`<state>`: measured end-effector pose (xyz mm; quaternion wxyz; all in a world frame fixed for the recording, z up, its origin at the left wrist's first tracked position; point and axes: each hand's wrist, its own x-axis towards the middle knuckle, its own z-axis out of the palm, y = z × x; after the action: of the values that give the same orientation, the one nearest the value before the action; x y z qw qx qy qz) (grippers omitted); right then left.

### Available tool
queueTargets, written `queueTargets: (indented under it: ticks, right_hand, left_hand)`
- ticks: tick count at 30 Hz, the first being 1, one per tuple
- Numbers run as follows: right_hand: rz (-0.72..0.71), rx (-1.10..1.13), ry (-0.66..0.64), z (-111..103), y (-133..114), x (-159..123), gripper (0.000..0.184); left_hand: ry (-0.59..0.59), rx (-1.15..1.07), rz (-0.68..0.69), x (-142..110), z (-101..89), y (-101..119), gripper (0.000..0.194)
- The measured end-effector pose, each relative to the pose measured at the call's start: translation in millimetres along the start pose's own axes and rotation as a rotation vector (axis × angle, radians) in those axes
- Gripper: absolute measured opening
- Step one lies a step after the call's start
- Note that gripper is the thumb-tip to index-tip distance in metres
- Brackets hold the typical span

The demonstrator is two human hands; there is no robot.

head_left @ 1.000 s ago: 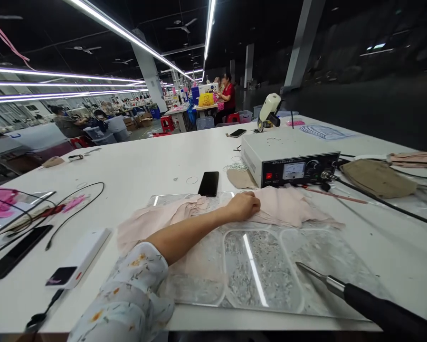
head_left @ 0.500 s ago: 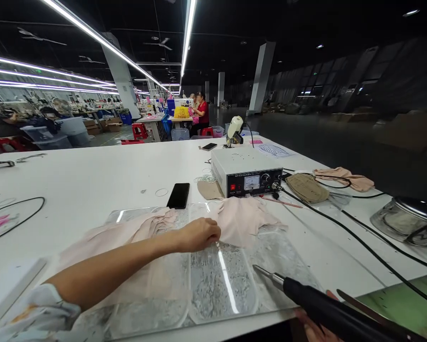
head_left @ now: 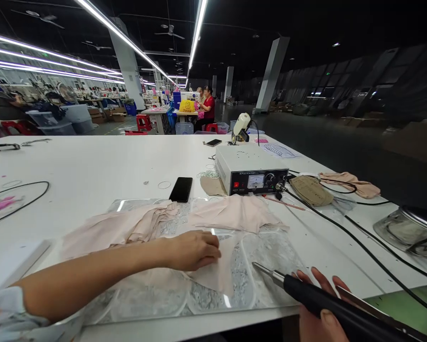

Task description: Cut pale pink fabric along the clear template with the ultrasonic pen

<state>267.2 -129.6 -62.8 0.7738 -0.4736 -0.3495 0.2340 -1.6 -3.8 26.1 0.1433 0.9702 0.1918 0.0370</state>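
My left hand point(head_left: 195, 251) reaches across the clear patterned mat point(head_left: 156, 300), its fingers closed on a thin pale pink fabric piece point(head_left: 218, 273). My right hand point(head_left: 322, 304), at the lower right, is wrapped round a black-handled tool point(head_left: 306, 290) with a pointed metal tip. The tip hangs over the mat's right part, apart from the fabric. A long thin metal piece point(head_left: 365, 304) lies along the same hand; I cannot tell what it is. Overlapping pink pieces point(head_left: 102, 230) lie at the mat's left, and another pink stack point(head_left: 234, 213) at its back.
Behind the mat stand a phone point(head_left: 181, 189) and a grey control box point(head_left: 254, 168) with a meter. A black cable point(head_left: 355, 228) runs from the box across the right side. A lidded clear container point(head_left: 407, 230) is farther right. A person in red point(head_left: 208, 108) sits at a distant machine.
My left hand has moved from the back pink stack towards me, drawing one fabric piece over the mat. The view has turned right, and my right hand has come into sight around the tool.
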Motion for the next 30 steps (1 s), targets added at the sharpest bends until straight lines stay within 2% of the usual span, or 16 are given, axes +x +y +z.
queueTargets:
  ticks: [1, 3, 6, 9, 12, 18, 23, 27, 30]
  right_hand:
    - [0.047, 0.069, 0.068, 8.6, -2.8, 1.1, 0.037]
    - [0.067, 0.18, 0.143, 22.2, -8.0, 4.9, 0.029]
    - [0.093, 0.253, 0.21, 28.9, -14.1, 12.5, 0.021]
    - [0.074, 0.236, 0.245, 23.1, -18.1, 18.3, 0.021]
    - [0.067, 0.194, 0.278, 17.1, -20.6, 21.6, 0.026]
    - [0.129, 0.241, 0.286, 18.8, -19.0, 28.9, 0.013]
    - [0.129, 0.232, 0.224, 21.9, -16.5, 32.9, 0.011]
    - [0.102, 0.213, 0.161, 29.7, -18.2, 36.3, 0.012]
    - [0.093, 0.215, 0.184, 40.9, -20.2, 38.3, 0.013]
  left_hand:
    - [0.088, 0.057, 0.016, 10.1, 9.7, -3.0, 0.021]
    - [0.175, 0.123, 0.07, 26.6, 30.1, -9.4, 0.028]
    - [0.208, 0.12, 0.098, 35.1, 55.8, -13.7, 0.036]
    - [0.208, 0.075, 0.122, 27.4, 67.7, -9.4, 0.039]
    - [0.178, 0.048, 0.169, 19.1, 65.4, -4.2, 0.042]
    - [0.179, 0.017, 0.228, 21.9, 57.1, -12.2, 0.037]
    - [0.176, -0.001, 0.222, 23.0, 61.5, -15.2, 0.033]
    - [0.172, -0.008, 0.212, 22.2, 61.1, -14.0, 0.034]
    - [0.196, -0.007, 0.23, 21.9, 60.0, -14.4, 0.035]
